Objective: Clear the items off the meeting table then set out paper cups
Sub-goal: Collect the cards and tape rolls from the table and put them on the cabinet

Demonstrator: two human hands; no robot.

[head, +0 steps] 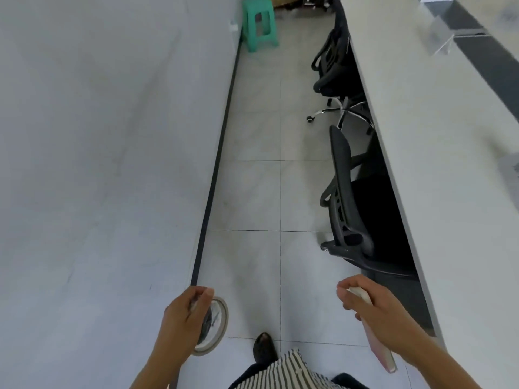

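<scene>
My left hand (185, 313) is closed around a roll of tape (214, 325), at about 7 o'clock in the view, and the roll hangs over the tiled floor (261, 192) just beside the dark edge of the grey wall (112, 136). My right hand (365, 301), at about 5 o'clock, is curled around a flat pinkish thing (377, 343) with a white end; it looks like a phone, but I cannot tell for sure. The long white table (438, 164) runs along my right, from 1 to 4 o'clock. Two black office chairs (345, 197) stand pushed against its edge. A green plastic stool (259, 23) stands far ahead at 12 o'clock. My dark shoe (264, 350) is on the floor below.
</scene>
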